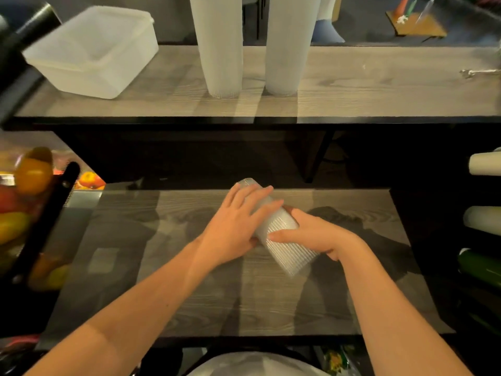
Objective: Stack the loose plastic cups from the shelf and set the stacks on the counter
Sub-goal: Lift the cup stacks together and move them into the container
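Observation:
A short stack of clear ribbed plastic cups lies tilted over the lower wooden shelf, open end toward me at the right. My left hand grips its narrow far end from above. My right hand holds the wide near end from the right side. Two tall stacks of white cups stand upright on the upper counter: the left tall stack and the right tall stack, side by side.
A translucent lidded plastic box sits at the counter's left. A tray of coloured fruit with a black bar is at the left edge. Rolls are stored at the right edge. A white plastic bag lies below the shelf.

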Demonstrator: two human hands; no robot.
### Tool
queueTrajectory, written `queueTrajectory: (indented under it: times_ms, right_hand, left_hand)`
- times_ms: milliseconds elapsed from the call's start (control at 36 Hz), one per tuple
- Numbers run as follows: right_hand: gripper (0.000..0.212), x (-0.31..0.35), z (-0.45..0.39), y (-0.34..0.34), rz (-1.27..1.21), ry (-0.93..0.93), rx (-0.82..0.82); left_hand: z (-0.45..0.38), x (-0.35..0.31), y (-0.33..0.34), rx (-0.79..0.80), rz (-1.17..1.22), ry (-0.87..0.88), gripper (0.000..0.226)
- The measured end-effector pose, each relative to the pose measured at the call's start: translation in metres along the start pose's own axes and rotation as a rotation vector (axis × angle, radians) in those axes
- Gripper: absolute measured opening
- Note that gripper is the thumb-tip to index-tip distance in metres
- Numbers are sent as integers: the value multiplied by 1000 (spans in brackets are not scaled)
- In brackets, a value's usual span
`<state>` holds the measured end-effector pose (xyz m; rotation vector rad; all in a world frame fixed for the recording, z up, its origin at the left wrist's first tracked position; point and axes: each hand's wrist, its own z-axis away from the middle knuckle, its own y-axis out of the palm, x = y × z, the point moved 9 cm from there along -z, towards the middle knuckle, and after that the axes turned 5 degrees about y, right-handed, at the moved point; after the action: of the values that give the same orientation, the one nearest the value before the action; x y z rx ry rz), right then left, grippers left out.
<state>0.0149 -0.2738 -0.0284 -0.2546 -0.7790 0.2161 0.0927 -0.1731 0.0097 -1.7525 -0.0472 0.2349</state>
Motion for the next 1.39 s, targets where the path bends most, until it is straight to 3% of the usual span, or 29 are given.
queueTrajectory:
  times_ms: [56, 139, 278, 389, 500, 583, 639, 722, 778, 833, 889, 917, 1000, 1056, 1194, 1389]
  right_hand:
    - [74, 15, 13, 0, -78, -30, 87]
    - [55, 42, 39, -22, -215, -94, 93]
    - [83, 98, 62, -55, -288, -230, 65]
    - [76, 139, 66, -72, -286, -311, -78]
    - [97, 178, 81, -82, -268, -418, -164]
    - [98, 204, 95, -88, -296, -509, -220]
    - [92, 220, 104, -93, -332, -550, -284]
    - [65, 241, 115, -98, -353, -595, -357]
    - [60, 251, 118, -114, -400, -694, -507]
    - [55, 252, 126, -145, -398, -768, -873]
    - [71, 250, 129, -174, -364, -749, -1186]
    - [86, 249, 117, -188, -343, -688, -1226]
    - [126, 257, 63, -210, -247, -579, -1049]
    - [135, 257, 35, -215, -291, -578, -907]
    - [93, 235, 1, -208, -436, -508, -728]
    - [69, 231, 23, -183, -353, -475, -721]
  left_hand:
    - [1, -3, -14, -63, 1, 2, 84]
    - [1, 15, -38, -128, 174, -139, 83]
    - [-3, 32, -91, -205, 464, -287, 85]
    - [-7, 39, -130, -233, 355, -342, 98]
    - [-15, 49, -166, -288, 324, -395, 96]
    - [-23, 57, -188, -335, 346, -429, 96]
    - [-31, 62, -202, -358, 349, -451, 97]
    - [-42, 71, -222, -375, 379, -496, 101]
    - [-47, 79, -237, -418, 423, -517, 101]
    - [-48, 86, -249, -468, 459, -541, 97]
    - [-48, 91, -259, -491, 456, -552, 90]
    - [-49, 92, -263, -497, 449, -554, 87]
    - [-52, 95, -272, -495, 441, -558, 84]
    - [-54, 97, -276, -489, 442, -562, 84]
    - [-59, 102, -275, -464, 456, -586, 86]
    - [-61, 110, -265, -446, 485, -587, 89]
